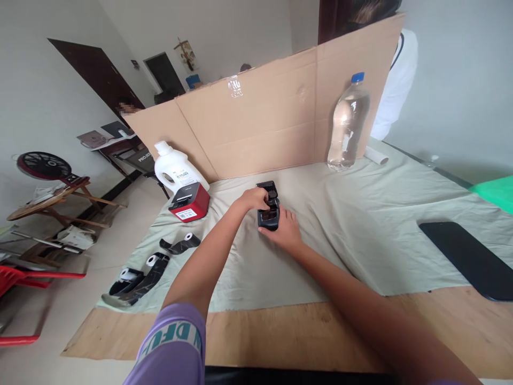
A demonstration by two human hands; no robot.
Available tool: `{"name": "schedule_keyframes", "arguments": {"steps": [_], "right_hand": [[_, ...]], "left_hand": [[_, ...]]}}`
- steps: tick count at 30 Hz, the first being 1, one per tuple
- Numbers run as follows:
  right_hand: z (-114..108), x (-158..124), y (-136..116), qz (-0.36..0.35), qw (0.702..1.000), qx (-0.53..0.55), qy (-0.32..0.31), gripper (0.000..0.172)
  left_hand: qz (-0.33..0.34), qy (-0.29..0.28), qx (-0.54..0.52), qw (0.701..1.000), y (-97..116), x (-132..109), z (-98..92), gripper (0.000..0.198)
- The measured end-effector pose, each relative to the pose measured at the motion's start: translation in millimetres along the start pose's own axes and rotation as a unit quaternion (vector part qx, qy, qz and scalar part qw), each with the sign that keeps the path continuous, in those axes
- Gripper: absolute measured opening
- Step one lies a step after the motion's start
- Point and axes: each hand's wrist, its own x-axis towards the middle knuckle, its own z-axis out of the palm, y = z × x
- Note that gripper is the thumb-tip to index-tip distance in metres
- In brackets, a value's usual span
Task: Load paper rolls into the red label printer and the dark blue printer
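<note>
A small black device (pixel 269 206) with its lid hinged open lies on the pale green cloth (pixel 360 214) in the middle of the table. My left hand (pixel 253 199) has its fingers closed on the device's left side near the lid. My right hand (pixel 285 232) cups the device from the near side, fingers curled round its lower end. Both hands touch the device. What lies inside its open compartment is too small to make out.
A red and black label printer (pixel 189 202) and a white jug (pixel 172 167) stand at the left. Paper rolls on black wrappers (pixel 150 267) lie near the left edge. A water bottle (pixel 348 124) stands before a cardboard screen (pixel 260 123). A black tablet (pixel 467 256) lies right. A person in white stands behind the screen.
</note>
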Motion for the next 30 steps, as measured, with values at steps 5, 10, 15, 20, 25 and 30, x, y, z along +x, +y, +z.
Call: {"name": "schedule_keyframes", "arguments": {"steps": [5,10,15,20,25,30], "right_hand": [[-1.8,2.0,2.4,-0.002,1.0,0.025,0.007,0.088],[-2.0,3.4,1.7,0.011,1.0,0.023,-0.007,0.094],[0.8,4.8,4.2,0.008,1.0,0.012,0.0,0.091],[3.2,6.5,7.8,0.004,1.0,0.005,-0.001,0.091],[3.4,7.0,9.5,-0.002,1.0,0.01,0.004,0.093],[6.0,7.7,11.6,-0.012,0.999,0.032,0.017,0.09]], "left_hand": [[-0.052,0.266,-0.196,0.943,-27.5,-66.6,20.7,0.021],[-0.258,0.381,-0.234,0.856,-64.9,-172.7,54.4,0.031],[-0.366,0.345,-0.178,0.846,-90.4,-241.5,76.5,0.031],[-0.399,0.294,-0.142,0.857,-86.9,-252.6,96.1,0.033],[-0.388,0.269,-0.155,0.868,-93.5,-268.5,88.3,0.05],[-0.343,0.325,-0.037,0.881,-125.7,-272.4,55.8,0.039]]}}
